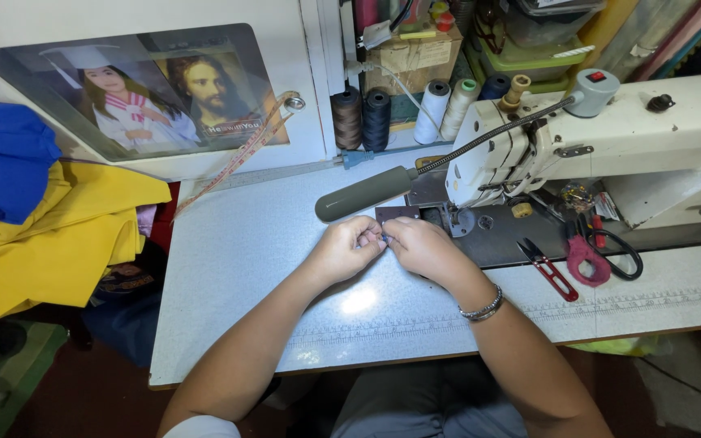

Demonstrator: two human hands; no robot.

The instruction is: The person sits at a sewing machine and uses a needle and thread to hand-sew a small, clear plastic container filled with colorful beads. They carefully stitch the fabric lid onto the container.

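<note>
Both hands meet on the table (269,268) just before the sewing machine (610,138). The left hand (342,250) and right hand (425,247) pinch a tiny dark piece (384,238) between their fingertips. It appears light and small, best gripped at its edges; red-handled scissors (590,255) lie nearby.
</note>
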